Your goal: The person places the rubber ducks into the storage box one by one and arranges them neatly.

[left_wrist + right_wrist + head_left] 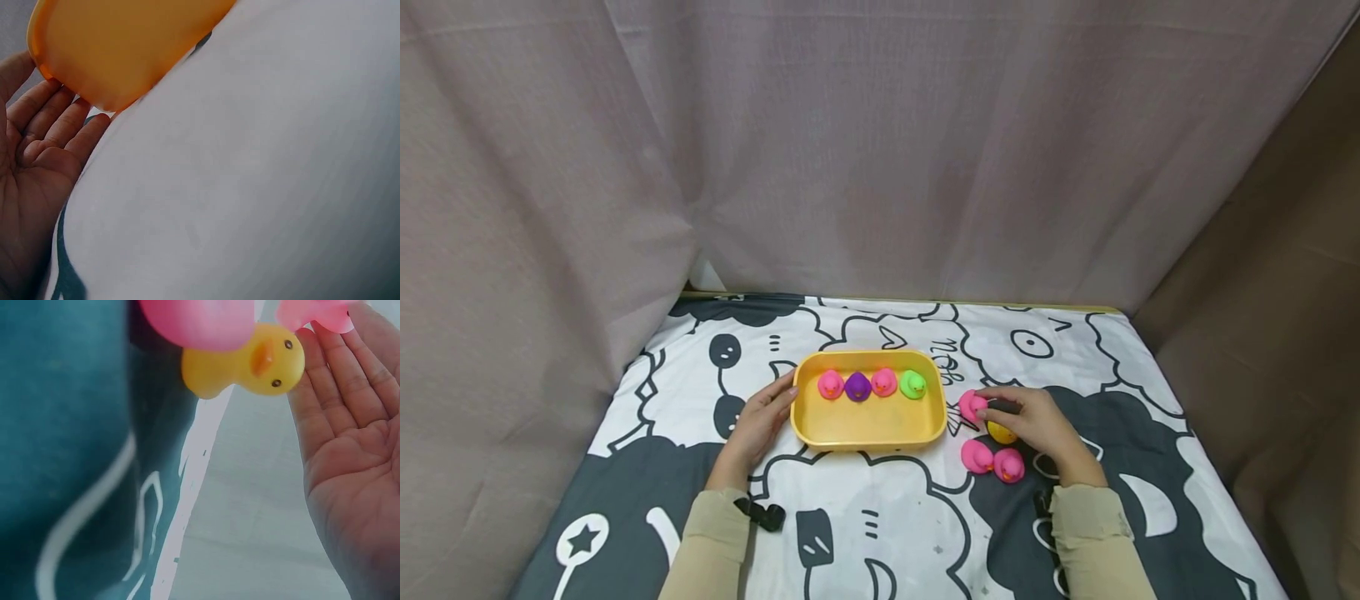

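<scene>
The step in hand appears to be picking up 1 duck: the right hand (pixel 1033 421) pinches a pink duck (pixel 970 406) between thumb and fingers, just beside the right end of the yellow tray (pixel 868 427) and outside it. Whether that duck is off the cloth (pixel 857 492) cannot be told. The left hand (pixel 760 429) grips the tray's left end, thumb at the rim and fingers against the outer wall, well apart from the held duck. Inside the tray, 4 ducks form a row: pink (pixel 831 384), purple (pixel 858 387), pink (pixel 883 382) and green (pixel 913 384). A yellow duck (pixel 278 359) sits right by the right hand, partly under it in the head view, with 2 pink ducks (pixel 977 457) nearer the person. The next move would seem to call for a firm pinch and a lift that leaves the yellow duck undisturbed, while the left hand steadies the tray.
</scene>
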{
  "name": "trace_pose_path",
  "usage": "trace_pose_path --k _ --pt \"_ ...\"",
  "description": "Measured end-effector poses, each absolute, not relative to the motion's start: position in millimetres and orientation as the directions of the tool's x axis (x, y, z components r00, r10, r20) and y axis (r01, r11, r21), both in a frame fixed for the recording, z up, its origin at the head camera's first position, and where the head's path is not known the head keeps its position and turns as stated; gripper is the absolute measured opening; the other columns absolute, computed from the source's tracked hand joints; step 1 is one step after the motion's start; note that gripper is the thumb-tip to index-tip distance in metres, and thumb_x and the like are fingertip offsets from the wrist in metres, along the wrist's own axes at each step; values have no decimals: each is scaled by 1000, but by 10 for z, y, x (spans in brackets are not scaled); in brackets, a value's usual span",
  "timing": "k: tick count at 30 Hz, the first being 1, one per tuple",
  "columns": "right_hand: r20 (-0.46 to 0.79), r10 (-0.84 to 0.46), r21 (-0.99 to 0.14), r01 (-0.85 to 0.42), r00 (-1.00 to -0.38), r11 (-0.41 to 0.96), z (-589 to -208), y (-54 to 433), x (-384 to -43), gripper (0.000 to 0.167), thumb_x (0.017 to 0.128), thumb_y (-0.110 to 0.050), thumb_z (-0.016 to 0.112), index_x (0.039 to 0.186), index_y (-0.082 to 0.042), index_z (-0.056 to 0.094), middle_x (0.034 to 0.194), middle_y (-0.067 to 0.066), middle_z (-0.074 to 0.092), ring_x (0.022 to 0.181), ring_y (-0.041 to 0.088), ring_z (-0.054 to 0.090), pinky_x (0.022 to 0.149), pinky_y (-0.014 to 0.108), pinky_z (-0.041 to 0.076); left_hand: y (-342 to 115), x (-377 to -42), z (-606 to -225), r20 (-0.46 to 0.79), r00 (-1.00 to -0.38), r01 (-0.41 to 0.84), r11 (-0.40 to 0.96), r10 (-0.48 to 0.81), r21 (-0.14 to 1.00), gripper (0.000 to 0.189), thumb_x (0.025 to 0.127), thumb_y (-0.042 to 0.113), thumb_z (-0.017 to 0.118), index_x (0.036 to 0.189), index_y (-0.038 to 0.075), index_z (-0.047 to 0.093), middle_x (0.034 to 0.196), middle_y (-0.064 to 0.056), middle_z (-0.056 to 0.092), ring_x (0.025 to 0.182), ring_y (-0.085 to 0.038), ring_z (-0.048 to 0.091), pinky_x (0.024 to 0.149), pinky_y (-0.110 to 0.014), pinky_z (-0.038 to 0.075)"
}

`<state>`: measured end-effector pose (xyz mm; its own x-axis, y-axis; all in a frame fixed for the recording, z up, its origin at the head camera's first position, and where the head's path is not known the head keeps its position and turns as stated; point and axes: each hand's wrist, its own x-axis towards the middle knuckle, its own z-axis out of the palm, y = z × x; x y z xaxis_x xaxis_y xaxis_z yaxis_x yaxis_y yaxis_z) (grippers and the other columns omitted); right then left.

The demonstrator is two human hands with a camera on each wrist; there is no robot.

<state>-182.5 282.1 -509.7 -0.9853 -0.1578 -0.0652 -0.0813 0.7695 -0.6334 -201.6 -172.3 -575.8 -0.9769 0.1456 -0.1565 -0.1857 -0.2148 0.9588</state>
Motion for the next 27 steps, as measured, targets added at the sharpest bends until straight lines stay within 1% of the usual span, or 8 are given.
trace_pose_path --k 5,8,13,17,20,24,27 --pt "-55 -178 -631 -104 -983 769 -5030 2832 -1871 43 86 -40 80 125 -24 72 129 7 67 122 36 58 100 57 51 -1727 -2022 -5756 -157 -976 -188 -220 151 957 48 101 22 62 147 16 53 154 2 44 142 -14 39 107 -21 44" --pt "-37 -185 -633 -120 -982 765 -4987 2832 -1903 42 86 -39 80 124 -24 73 128 6 68 124 35 58 102 59 49 -1728 -2021 -5752 -156 -976 -188 -225 153 956 48 101 21 62 148 15 53 154 1 44 142 -14 40 107 -21 44" --pt "-23 -204 -637 -143 -979 758 -4915 2834 -1945 41 86 -42 79 123 -25 73 127 4 68 125 33 58 104 61 46 -1724 -2017 -5750 -146 -977 -180 -232 156 956 49 101 21 62 148 13 52 155 -1 44 143 -17 40 110 -24 43" --pt "9 -229 -633 -183 -973 753 -4856 2821 -1976 42 86 -40 80 124 -23 73 126 4 69 123 31 59 105 61 47 -1729 -2019 -5754 -138 -977 -172 -220 160 960 50 101 22 62 149 12 50 156 -2 43 144 -18 38 113 -28 40" --pt "10 -232 -626 -187 -973 757 -4822 2810 -1998 44 87 -40 79 126 -23 72 127 5 68 122 31 58 104 61 47 -1728 -2023 -5758 -144 -978 -175 -212 154 961 50 101 23 63 148 13 52 155 -1 44 144 -17 38 113 -29 40" --pt "4 -232 -617 -185 -973 765 -4803 2798 -2021 45 87 -40 79 127 -22 71 128 4 68 122 30 58 104 60 48 -1728 -2028 -5760 -148 -977 -179 -209 154 962 49 100 23 63 147 14 53 154 1 46 143 -16 39 112 -28 41" --pt "24 -247 -620 -208 -969 757 -4784 2782 -2041 44 87 -39 79 127 -21 72 127 5 68 121 33 59 103 61 48 -1729 -2031 -5759 -160 -976 -189 -208 151 960 49 100 23 63 147 15 53 153 2 46 142 -15 40 111 -25 42"
